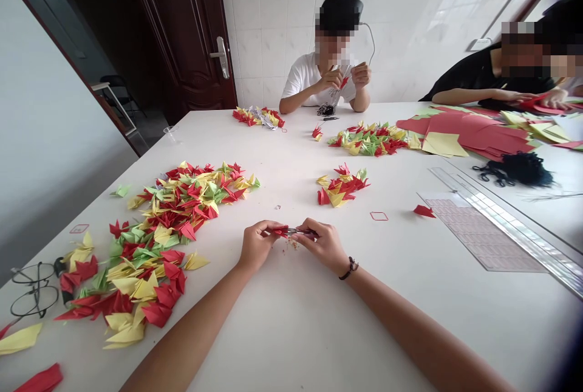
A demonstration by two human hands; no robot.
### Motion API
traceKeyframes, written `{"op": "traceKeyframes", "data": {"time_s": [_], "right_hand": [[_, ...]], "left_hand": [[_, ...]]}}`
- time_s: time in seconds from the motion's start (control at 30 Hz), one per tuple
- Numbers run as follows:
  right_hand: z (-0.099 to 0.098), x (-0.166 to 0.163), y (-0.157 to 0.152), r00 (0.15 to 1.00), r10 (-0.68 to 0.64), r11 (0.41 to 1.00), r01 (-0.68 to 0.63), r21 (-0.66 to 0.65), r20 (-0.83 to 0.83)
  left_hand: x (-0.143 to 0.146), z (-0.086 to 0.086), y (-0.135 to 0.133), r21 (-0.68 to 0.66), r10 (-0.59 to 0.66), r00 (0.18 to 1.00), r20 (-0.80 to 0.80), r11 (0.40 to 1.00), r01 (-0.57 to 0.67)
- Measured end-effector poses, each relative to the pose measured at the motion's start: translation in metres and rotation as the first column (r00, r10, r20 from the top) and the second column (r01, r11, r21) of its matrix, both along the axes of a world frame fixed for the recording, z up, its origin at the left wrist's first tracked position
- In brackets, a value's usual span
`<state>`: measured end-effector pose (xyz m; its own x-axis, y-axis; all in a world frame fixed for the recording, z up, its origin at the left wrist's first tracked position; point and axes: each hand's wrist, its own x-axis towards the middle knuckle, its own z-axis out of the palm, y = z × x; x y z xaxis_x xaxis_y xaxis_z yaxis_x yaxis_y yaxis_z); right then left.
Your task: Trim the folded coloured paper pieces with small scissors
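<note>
At the middle of the table my left hand (257,245) pinches a small red folded paper piece (281,231), which looks like a paper crane. My right hand (322,243) is closed around a small silver tool with dark handles (298,231), probably scissors or pliers. The tool's tip meets the red paper; the exact contact is too small to make out. Small yellowish-brown scraps (291,246) lie on the table just below both hands. Beyond my right hand sits a little group of red, yellow and green folded paper cranes (342,186).
A large heap of paper cranes (182,203) spreads along the left, near eyeglasses (34,288). On the right lie a clear ruler (514,222), a printed sheet (478,234), black cord (523,168) and red paper sheets (473,130). Two people work across the table.
</note>
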<state>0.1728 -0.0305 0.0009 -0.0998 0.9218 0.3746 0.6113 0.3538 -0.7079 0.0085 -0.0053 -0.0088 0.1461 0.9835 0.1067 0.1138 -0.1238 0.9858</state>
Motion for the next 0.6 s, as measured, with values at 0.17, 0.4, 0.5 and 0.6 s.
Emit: {"op": "traceKeyframes", "data": {"time_s": [0.17,0.4,0.5,0.6], "right_hand": [[-0.0041,0.0004,0.0005,0.979,-0.106,0.969,0.062,0.240,0.175],[-0.0074,0.0022,0.0010,0.942,-0.161,0.947,0.065,0.313,0.293],[-0.0083,0.0026,0.0012,0.939,-0.167,0.947,0.068,0.315,0.300],[-0.0088,0.0021,0.0013,0.948,-0.166,0.953,0.083,0.291,0.272]], "left_hand": [[-0.0002,-0.0021,0.0007,-0.059,0.000,1.000,0.017,0.998,0.001],[-0.0002,-0.0013,0.0008,-0.072,-0.027,0.998,0.064,0.997,0.031],[0.0001,-0.0010,0.0005,-0.073,-0.039,0.997,0.068,0.996,0.044],[0.0002,-0.0009,0.0004,-0.078,-0.035,0.998,0.047,0.996,0.039]]}}
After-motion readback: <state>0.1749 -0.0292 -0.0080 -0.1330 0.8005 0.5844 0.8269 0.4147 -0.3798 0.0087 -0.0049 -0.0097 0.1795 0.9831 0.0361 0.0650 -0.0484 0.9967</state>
